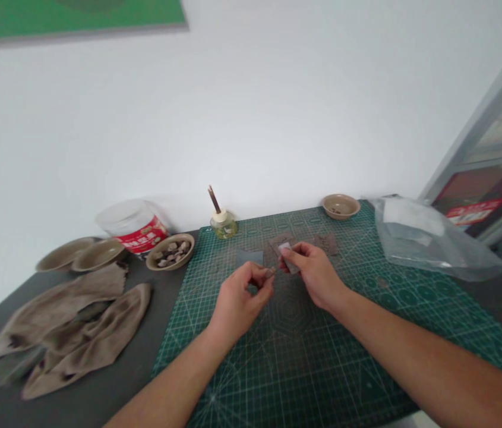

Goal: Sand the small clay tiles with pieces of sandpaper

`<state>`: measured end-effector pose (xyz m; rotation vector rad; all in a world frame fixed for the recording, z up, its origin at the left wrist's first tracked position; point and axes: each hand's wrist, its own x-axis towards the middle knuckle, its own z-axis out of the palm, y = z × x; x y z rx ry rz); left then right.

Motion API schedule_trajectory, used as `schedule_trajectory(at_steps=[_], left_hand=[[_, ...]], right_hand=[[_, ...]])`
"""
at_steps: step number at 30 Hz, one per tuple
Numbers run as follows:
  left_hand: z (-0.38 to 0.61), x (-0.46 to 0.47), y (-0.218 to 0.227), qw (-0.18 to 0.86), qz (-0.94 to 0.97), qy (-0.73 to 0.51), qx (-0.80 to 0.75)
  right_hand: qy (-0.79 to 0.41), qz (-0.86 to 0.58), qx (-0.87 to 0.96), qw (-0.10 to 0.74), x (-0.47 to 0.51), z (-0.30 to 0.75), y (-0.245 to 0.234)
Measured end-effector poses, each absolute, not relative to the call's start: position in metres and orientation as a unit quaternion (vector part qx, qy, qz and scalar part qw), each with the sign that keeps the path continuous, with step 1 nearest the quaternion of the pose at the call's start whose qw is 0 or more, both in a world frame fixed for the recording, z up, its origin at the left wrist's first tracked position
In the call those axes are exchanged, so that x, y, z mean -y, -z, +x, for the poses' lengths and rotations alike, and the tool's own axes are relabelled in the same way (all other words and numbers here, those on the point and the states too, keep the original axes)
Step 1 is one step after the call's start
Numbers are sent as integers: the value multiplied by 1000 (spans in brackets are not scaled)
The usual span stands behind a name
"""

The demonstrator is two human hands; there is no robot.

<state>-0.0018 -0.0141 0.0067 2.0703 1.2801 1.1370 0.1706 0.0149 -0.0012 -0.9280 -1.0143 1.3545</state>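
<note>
My left hand point(244, 291) pinches a small brownish piece point(270, 273) between thumb and fingertips, too small to make out exactly. Close to its right, my right hand point(311, 267) is closed on a small grey block with a white patch point(289, 257). A narrow gap shows between the two held things. Both hands hover over a green cutting mat point(215, 351). Behind them on the mat lie a blue-grey sheet point(249, 257) and brownish sandpaper-like sheets with dark marks point(325, 243), partly hidden by my right hand.
Left of the mat are an oval bowl of stone-like pieces point(170, 252), a red-labelled plastic jar point(137, 229), two more bowls point(99, 254) and a crumpled brown cloth point(94, 333). Farther back stand a glass bottle with sticks point(223, 224) and a small bowl point(340, 206). A plastic bag point(429, 238) lies right.
</note>
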Motion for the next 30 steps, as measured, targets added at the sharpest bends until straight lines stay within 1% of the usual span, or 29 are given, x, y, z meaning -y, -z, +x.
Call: schedule_trajectory(at_steps=[3,7,11,15,21,23,27,30], left_hand=[[-3,13,-8,290,714,-466,-435],[-4,10,-10,388,654,-506,-408],[-3,8,-11,426,630,-503,-411],[-2,7,-8,458,611,-493,-418],[-3,6,-6,437,624,-485,-429],[-5,4,-6,402,654,-469,-437],[-10,3,-5,295,712,-428,-473],[-11,5,-4,268,723,-412,-486]], right_hand=[[-568,-364,473,566,-12,175,-5],[-541,-366,531,539,-7,175,-10],[-542,-350,562,518,-7,174,-8],[-536,-341,571,520,-9,173,-5],[-527,-369,579,501,-10,175,-2],[-519,-378,589,491,-10,176,-3],[-483,-397,621,473,-9,177,-7],[-471,-394,633,472,-9,177,-8]])
